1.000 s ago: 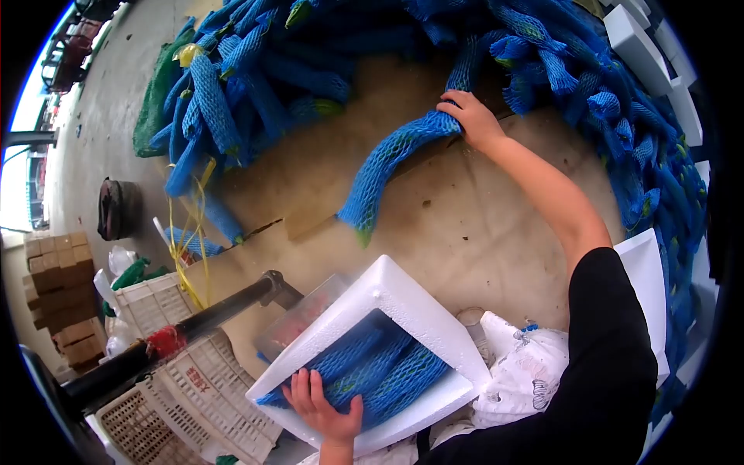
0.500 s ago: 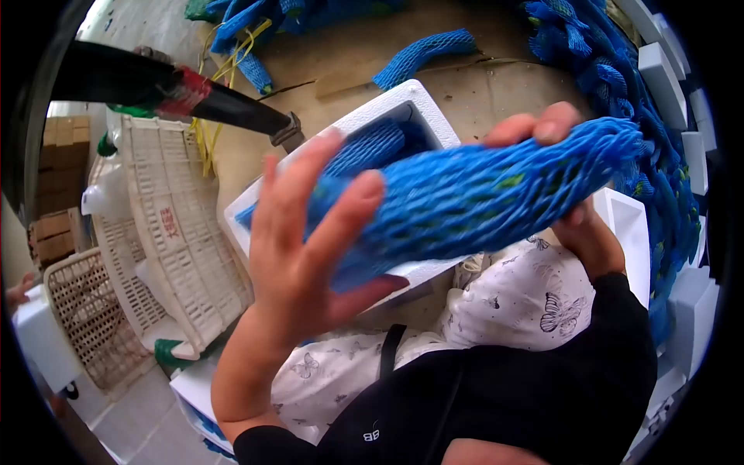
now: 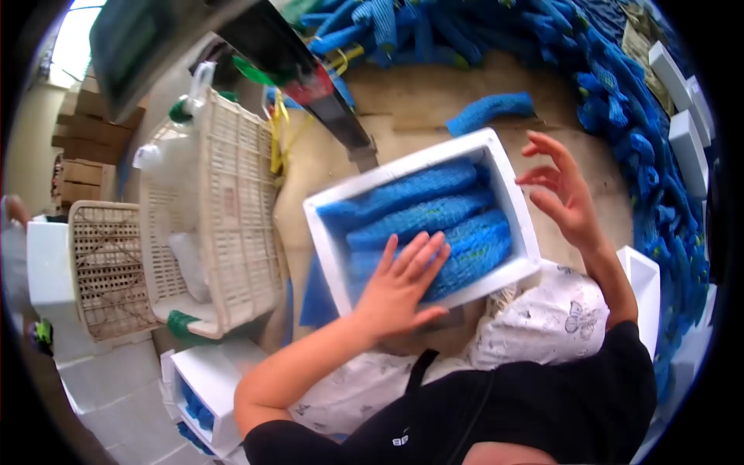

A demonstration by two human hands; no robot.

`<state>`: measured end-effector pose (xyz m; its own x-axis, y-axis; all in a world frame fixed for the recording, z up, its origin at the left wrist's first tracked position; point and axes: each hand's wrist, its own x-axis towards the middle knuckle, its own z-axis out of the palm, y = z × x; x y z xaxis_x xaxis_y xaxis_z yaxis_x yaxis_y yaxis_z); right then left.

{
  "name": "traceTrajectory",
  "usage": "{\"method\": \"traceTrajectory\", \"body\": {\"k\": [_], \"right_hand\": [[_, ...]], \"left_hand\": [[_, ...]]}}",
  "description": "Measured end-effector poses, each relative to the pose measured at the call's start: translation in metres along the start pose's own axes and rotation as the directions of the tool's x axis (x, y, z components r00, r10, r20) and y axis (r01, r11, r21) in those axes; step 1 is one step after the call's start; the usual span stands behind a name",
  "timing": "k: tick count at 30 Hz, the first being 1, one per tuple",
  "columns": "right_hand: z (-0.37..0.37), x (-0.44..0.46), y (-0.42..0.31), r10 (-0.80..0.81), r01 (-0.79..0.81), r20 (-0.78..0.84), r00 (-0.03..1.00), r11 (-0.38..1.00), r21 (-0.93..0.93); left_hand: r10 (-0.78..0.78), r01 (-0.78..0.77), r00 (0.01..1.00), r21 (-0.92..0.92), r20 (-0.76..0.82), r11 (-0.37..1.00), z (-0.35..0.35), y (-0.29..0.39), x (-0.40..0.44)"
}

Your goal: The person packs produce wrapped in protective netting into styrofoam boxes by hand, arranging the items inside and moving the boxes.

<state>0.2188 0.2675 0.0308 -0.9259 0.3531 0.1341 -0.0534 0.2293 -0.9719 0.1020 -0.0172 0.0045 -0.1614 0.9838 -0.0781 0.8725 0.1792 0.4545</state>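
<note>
A white foam box (image 3: 319,267) stands tilted in front of me, holding several long pieces of produce in blue foam netting (image 3: 422,213); green shows through the mesh in spots. My left hand (image 3: 399,291) rests over the near pieces inside, fingers stretched out and palm down. Past the box's right rim, my right hand (image 3: 562,190) hangs in the air, fingers apart and slightly curled, with nothing in it. The kind of produce under the netting cannot be made out.
One netted piece (image 3: 490,112) lies on the tan work surface behind the box. A large pile of netted pieces (image 3: 418,31) curves along the back and right. Cream plastic baskets (image 3: 240,209) stand left, near a dark metal post (image 3: 341,116). Other foam boxes (image 3: 642,287) flank me.
The netted piece that both hands held above the box now lies inside it. My hands have parted: the left is down on the pieces, the right is off to the right. The view has shifted.
</note>
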Motion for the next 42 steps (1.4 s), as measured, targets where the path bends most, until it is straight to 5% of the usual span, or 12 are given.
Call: {"method": "traceTrajectory", "body": {"k": [6, 9, 18, 21, 25, 27, 28, 30, 32, 38, 40, 42], "right_hand": [[-0.032, 0.012, -0.013, -0.018, -0.043, -0.259, 0.966, 0.973, -0.228], [-0.026, 0.018, -0.019, -0.037, -0.035, -0.272, 0.962, 0.967, -0.253], [-0.011, 0.031, -0.025, 0.057, -0.104, -0.162, 0.985, 0.947, -0.304], [-0.017, 0.034, 0.005, 0.235, -0.248, -0.081, 0.969, 0.923, -0.295], [-0.024, 0.017, 0.052, 0.703, -0.681, -0.015, 0.711, 0.684, -0.261], [-0.026, 0.009, 0.072, 0.903, -0.869, 0.268, 0.335, 0.407, -0.284], [-0.01, 0.006, 0.071, 0.848, -0.728, 0.187, 0.497, 0.524, -0.442], [-0.006, 0.006, 0.067, 0.774, -0.607, 0.208, 0.598, 0.607, -0.513], [0.01, 0.016, 0.036, 0.661, -0.432, 0.217, 0.719, 0.668, -0.605], [0.066, 0.046, 0.04, 0.711, -0.33, 0.425, 0.56, 0.662, -0.673], [0.073, 0.053, 0.027, 0.673, -0.339, 0.496, 0.549, 0.721, -0.604], [0.066, 0.072, 0.013, 0.751, 0.028, 0.419, 0.51, 0.472, -0.881]], "left_hand": [[0.281, -0.032, 0.768, 0.404, -0.576, 0.914, -0.072, 0.005, -0.036], [0.132, 0.015, 0.738, 0.211, -0.661, 0.977, -0.077, -0.002, -0.04], [0.187, -0.052, 0.767, 0.23, -0.614, 0.972, -0.076, -0.015, -0.046], [0.023, 0.051, 0.854, 0.127, -0.519, 0.991, -0.077, -0.028, -0.043], [-0.49, 0.457, 0.758, -0.186, -0.43, 0.87, -0.06, -0.078, -0.066], [-0.708, 0.553, 0.688, -0.516, -0.16, 0.654, -0.025, -0.115, -0.09], [-0.767, 0.617, 0.633, -0.664, 0.1, 0.422, -0.009, -0.122, -0.098], [-0.556, 0.583, 0.725, -0.793, 0.407, 0.179, -0.002, -0.112, -0.098], [-0.691, 0.654, 0.672, -0.651, 0.266, 0.385, 0.004, -0.101, -0.1], [-0.82, 0.608, 0.571, -0.69, 0.037, 0.392, -0.003, -0.13, -0.153], [-0.829, 0.702, 0.541, -0.62, 0.145, 0.351, -0.02, -0.128, -0.155], [-0.815, 0.706, 0.556, -0.426, -0.162, 0.566, -0.02, -0.117, -0.153]]}}
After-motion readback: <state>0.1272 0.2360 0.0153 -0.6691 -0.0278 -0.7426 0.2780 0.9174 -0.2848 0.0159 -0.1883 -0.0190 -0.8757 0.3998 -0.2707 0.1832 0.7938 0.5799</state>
